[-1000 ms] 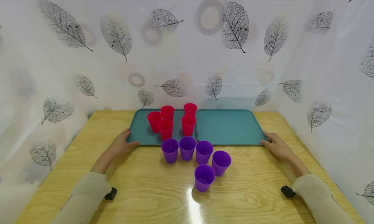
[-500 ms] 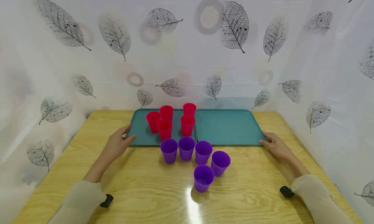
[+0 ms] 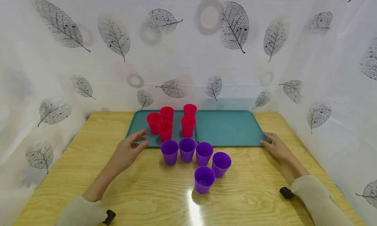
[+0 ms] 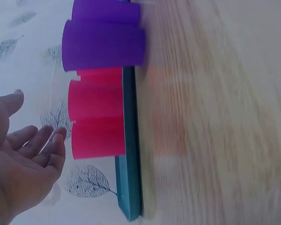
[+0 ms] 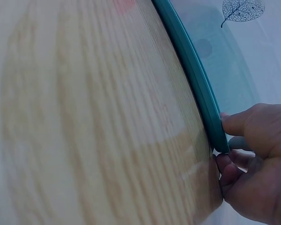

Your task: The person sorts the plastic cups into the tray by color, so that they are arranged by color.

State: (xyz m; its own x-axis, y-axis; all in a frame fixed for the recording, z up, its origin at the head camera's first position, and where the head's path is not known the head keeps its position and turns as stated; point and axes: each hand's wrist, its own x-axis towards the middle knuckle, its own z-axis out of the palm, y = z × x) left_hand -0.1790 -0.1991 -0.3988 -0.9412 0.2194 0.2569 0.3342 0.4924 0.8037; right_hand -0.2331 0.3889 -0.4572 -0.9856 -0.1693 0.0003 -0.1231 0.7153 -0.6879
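My left hand [image 3: 125, 154] hovers over the near left corner of the left green tray [image 3: 138, 119], its thumb and fingers apart and holding nothing. Several upright red cups [image 3: 188, 127] stand on that tray, to the right of the hand. At the near right corner of the right green tray [image 3: 229, 127], my right hand [image 3: 277, 147] grips the edge with thumb and fingers; the right wrist view shows the thumb [image 5: 234, 123] against the rim. Several upright purple cups [image 3: 204, 180] stand on the table in front of the trays.
Both trays sit side by side at the back of the wooden table [image 3: 147, 193]. A white leaf-printed curtain [image 3: 188, 62] hangs behind and at the sides. The purple cups are clustered around the middle, close to the trays' front edge.
My left hand has let go of the left tray's corner, drawn back, then moved right and over the tray toward the cups. The right hand stays at its corner.
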